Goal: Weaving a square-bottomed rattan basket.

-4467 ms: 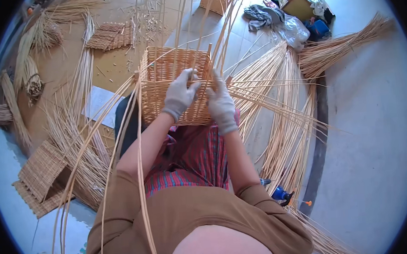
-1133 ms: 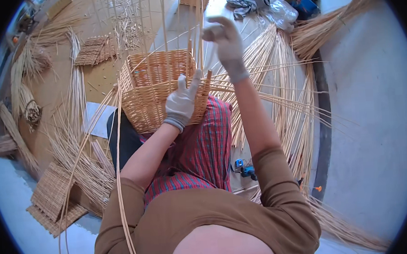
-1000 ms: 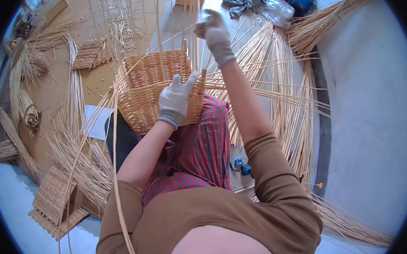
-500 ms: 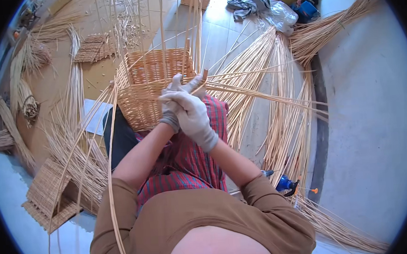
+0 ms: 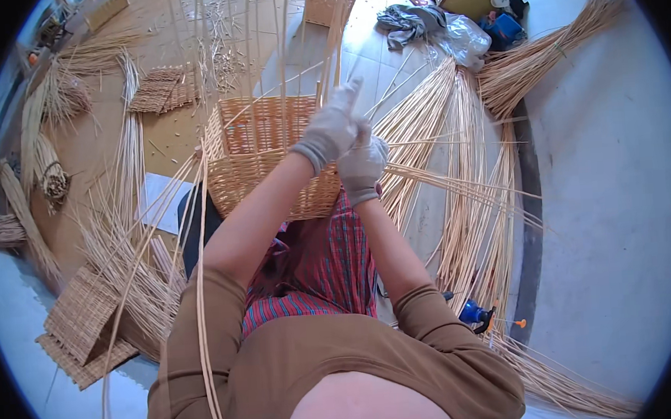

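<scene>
A partly woven wicker basket rests on my lap, with long upright strands rising from its walls. My left hand, in a whitish glove with a grey cuff, is at the basket's right far corner. Its fingers point up and away among the upright strands and are blurred. Close beside it, my right hand, gloved the same way, is closed at the basket's right corner. Long wicker strands run out to the right from this fist. The basket's right corner is hidden behind both hands.
A fan of loose strands covers the floor at right, below a tied bundle. Woven mats and more strands lie at left. A blue bottle-like object stands near my right elbow. A smaller basket stands at the far side.
Both hands have moved right; my left hand has risen to the far corner. My right hand, earlier crossed over the left, is now beside and below it. The basket appears slightly lower in view.
</scene>
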Tool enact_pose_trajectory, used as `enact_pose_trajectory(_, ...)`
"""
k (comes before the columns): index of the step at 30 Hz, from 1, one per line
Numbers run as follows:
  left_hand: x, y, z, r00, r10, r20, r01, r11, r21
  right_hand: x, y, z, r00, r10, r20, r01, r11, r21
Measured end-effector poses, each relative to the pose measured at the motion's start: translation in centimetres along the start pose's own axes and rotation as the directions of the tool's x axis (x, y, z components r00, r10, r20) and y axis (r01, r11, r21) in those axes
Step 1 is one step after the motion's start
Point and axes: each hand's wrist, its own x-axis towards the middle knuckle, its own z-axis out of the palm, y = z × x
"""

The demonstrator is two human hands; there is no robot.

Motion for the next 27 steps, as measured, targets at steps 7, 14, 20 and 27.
enact_pose_trajectory(7,-15.1,-3.0,-11.8,0.84,-0.47,-0.271,0.494,0.869,0.023,0.8,1.5,1.5,0.979,0.139,0.15,-0.1,0.965,-0.242)
enact_pose_trajectory(14,-16.8,-9.7,-18.9,0.721,-0.587,-0.37,0.533,0.81,-0.246,-2.3,-11.8,-2.3,0.994,0.065,0.086,-0.102,0.83,0.548)
enact_pose_trajectory(20,-17.8,-8.1,-20.1,0.665,-0.7,-0.26,0.377,0.614,-0.693,-4.3,-22.9,-3.2,0.786,-0.618,0.03,0.315,0.44,0.841)
enact_pose_trajectory(27,-15.0,-2.3,-21.7,0.927,-0.362,-0.102,0.375,0.911,0.175,-2.0,-19.2,-4.7,0.444,-0.807,0.389,0.299,0.543,0.785)
